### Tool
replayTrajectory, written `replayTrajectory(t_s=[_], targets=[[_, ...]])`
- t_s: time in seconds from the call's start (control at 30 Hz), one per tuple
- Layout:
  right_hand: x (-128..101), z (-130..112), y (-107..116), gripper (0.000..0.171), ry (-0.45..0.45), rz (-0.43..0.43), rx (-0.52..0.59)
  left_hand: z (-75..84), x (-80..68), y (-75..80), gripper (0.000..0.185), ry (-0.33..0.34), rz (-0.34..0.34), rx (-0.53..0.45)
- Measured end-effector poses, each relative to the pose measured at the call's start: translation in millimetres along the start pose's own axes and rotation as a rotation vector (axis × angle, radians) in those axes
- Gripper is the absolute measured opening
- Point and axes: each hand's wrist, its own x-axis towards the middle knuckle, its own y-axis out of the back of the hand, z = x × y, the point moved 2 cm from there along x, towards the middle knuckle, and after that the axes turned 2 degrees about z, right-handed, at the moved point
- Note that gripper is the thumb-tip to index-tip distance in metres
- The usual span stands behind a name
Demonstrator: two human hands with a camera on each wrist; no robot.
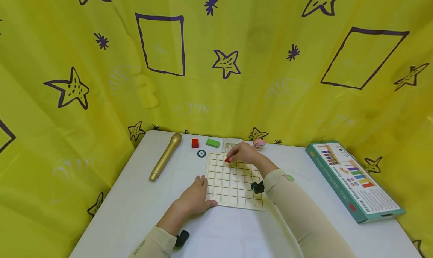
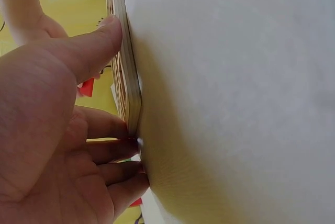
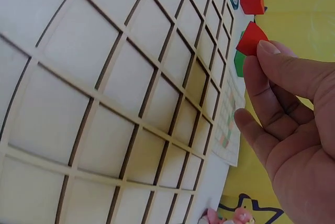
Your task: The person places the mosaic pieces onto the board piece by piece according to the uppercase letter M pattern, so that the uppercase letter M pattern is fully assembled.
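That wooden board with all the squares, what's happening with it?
A person is sitting at a white table with a wooden grid board in front of them. The left hand rests flat against the board's near-left edge. The right hand pinches a small red block at the fingers, just above the far squares. Another red block, a green block and a gold microphone lie nearby.
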Motion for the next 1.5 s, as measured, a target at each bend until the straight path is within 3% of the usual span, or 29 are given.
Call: replayTrajectory(t_s=[0.53,0.97,1.5], targets=[[9,-4,-27,0.004,0.082,-0.044,0.010,0.2,-0.8,-0.4,0.095,-0.005,0.001,0.003],[15,-8,-41,0.004,0.075,-0.058,-0.076,0.3,1.0,-4.0,0.095,-0.023,0.005,0.020],[14,-9,-53,0.004,0.068,-0.035,-0.075,0.1,0.7,-1.3,0.095,-0.011,0.003,0.011]])
